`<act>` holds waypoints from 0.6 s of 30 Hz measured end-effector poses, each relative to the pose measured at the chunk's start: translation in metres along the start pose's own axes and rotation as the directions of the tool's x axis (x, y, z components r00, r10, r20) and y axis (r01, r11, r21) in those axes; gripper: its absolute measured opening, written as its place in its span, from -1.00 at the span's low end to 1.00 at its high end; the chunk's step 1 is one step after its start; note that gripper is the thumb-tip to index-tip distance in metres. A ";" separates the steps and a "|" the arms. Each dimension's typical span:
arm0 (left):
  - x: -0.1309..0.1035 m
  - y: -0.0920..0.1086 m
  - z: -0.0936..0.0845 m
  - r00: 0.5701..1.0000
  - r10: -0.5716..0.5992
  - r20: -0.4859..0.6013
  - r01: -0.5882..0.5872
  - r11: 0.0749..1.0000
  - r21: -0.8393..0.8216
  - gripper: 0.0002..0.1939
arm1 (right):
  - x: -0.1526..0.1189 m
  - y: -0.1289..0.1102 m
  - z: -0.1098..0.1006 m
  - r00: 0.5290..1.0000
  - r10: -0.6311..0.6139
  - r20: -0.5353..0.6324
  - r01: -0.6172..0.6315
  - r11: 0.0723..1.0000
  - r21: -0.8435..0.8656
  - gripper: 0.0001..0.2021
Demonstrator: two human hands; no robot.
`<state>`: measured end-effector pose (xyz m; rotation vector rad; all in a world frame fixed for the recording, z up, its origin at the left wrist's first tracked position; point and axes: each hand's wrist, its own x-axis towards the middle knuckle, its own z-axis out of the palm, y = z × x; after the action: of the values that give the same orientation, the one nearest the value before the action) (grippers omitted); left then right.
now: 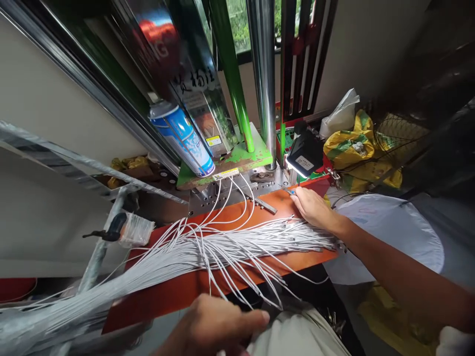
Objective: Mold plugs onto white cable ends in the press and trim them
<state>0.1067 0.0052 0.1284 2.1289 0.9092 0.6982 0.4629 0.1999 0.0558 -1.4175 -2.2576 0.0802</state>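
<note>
A bundle of thin white cables [230, 247] lies across an orange board [293, 269], with loose ends toward the right. A few white cables run up to a metal mold [202, 198] under a green press plate [256, 153]. At the board's far right edge, my right hand [313, 206] is closed around a small pointed metal tool with a blue handle [292, 192]; its exact kind is unclear. Near the lower edge, my left hand [218, 321] is beside the nearest cable ends, index finger stretched out, apparently holding nothing; its other fingers are mostly hidden.
A blue spray can [183, 141] stands on the green plate. A black lamp [305, 153] shines beside the mold. On the left, a tape-wrapped metal frame [92, 170] carries a dark-handled tool [117, 228]. Yellow bags [351, 146] and a white sheet [389, 232] lie right.
</note>
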 end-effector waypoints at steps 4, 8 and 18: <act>0.088 -0.028 -0.025 0.961 -0.244 -0.132 0.085 0.713 -0.697 -0.33 | -0.013 -0.041 -0.020 0.996 -0.049 -0.075 0.053 0.997 0.051 -0.60; 0.144 -0.064 -0.029 0.910 -0.381 -0.162 0.026 0.443 -0.896 -0.40 | -0.021 -0.091 -0.023 0.993 -0.106 -0.052 0.117 0.937 0.328 -0.62; 0.158 -0.117 -0.027 0.862 -0.418 -0.287 0.092 0.685 -0.722 -0.24 | 0.035 -0.129 0.030 0.988 -0.092 -0.126 0.105 0.989 0.105 -0.73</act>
<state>0.1390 0.1963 0.0851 1.1517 0.9564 1.1714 0.3300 0.1759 0.0787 -1.2181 -2.1843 0.0842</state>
